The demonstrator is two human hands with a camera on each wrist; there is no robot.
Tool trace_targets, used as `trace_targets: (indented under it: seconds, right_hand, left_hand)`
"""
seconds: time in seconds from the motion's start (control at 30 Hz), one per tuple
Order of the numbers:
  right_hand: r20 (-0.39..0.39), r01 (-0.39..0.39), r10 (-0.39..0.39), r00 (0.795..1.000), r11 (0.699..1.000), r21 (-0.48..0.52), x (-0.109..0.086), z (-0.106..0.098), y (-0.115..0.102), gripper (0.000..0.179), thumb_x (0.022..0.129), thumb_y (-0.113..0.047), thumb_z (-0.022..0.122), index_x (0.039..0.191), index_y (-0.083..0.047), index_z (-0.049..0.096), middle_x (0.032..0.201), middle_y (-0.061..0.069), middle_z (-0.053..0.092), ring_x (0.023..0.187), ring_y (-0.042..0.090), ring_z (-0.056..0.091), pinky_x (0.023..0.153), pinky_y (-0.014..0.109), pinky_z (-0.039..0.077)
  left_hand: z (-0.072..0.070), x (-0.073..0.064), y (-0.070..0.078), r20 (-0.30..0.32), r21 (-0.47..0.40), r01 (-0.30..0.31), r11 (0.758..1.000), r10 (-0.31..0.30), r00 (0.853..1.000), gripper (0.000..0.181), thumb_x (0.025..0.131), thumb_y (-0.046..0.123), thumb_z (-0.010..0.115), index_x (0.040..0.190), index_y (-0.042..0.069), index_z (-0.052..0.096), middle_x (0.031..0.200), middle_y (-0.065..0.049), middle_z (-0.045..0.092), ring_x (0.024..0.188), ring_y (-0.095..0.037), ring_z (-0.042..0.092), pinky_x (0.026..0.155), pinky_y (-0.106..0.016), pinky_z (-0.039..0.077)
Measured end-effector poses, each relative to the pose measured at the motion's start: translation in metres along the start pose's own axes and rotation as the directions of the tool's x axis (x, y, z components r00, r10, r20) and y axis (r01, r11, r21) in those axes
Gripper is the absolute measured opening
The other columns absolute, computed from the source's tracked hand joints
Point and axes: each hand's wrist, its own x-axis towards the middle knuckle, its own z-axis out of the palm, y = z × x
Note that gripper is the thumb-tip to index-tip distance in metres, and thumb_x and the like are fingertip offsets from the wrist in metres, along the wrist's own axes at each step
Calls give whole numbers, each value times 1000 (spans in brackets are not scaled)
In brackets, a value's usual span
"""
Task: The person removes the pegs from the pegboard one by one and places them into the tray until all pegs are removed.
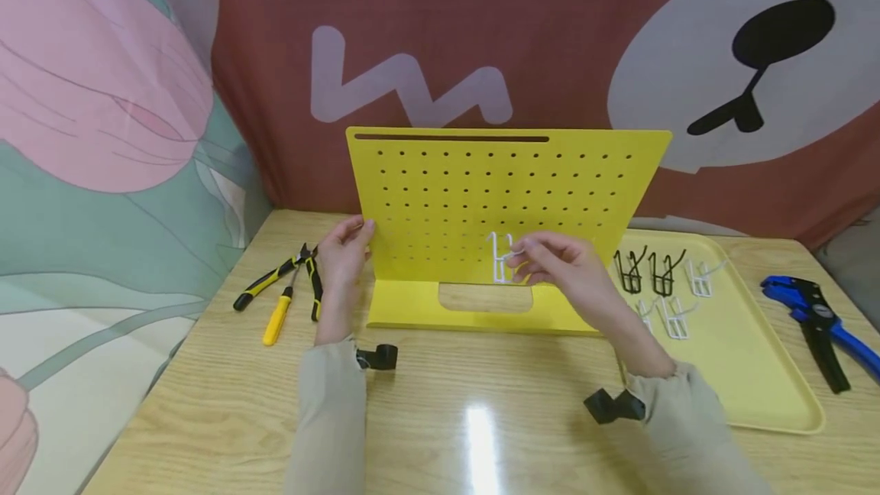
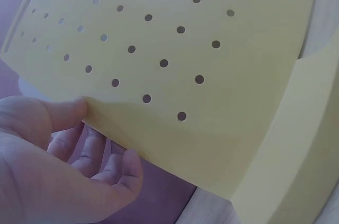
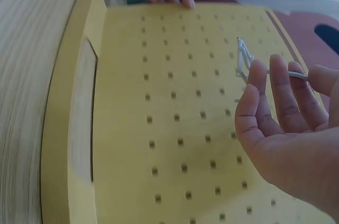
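A yellow pegboard (image 1: 426,231) with rows of small holes stands upright on its bent base. My left hand (image 1: 344,257) grips its left edge, the thumb (image 2: 69,114) on the front face and the other fingers curled behind. In front of the board's lower middle, my right hand (image 1: 567,270) pinches a white wire pegboard hook (image 1: 499,260) by its prong. The right wrist view shows the hook (image 3: 243,60) held between thumb and fingers, its frame close to the board's holes.
On the right, a pale yellow tray (image 1: 749,373) holds black hooks (image 1: 662,273) and white hooks (image 1: 675,319). Blue wire strippers (image 1: 818,319) lie beyond it. Left of the board are black-and-yellow pliers (image 1: 271,279) and a yellow screwdriver (image 1: 278,318). A patterned curtain (image 1: 440,37) hangs behind.
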Motion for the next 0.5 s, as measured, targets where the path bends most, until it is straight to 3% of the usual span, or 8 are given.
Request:
trace_targets:
  seconds: [0.2, 0.5]
  right_hand:
    - [-80, 38, -30, 996, 994, 99, -23, -46, 2, 20, 100, -15, 53, 100, -1, 67, 86, 6, 70, 78, 15, 68, 69, 26, 56]
    - [-164, 42, -34, 986, 998, 42, -57, -105, 4, 20, 100, -11, 50, 103, -1, 67, 88, 3, 71, 78, 13, 67, 68, 23, 55]
  left_hand:
    - [0, -2, 1, 23, -8, -11, 1000, 11, 1000, 32, 93, 20, 65, 122, 6, 62, 113, -4, 60, 98, -13, 54, 91, -39, 46]
    - [-2, -4, 1, 16, -9, -2, 1000, 2, 1000, 33, 94, 20, 65, 123, 5, 62, 114, -4, 60, 100, -13, 55, 89, -36, 47]
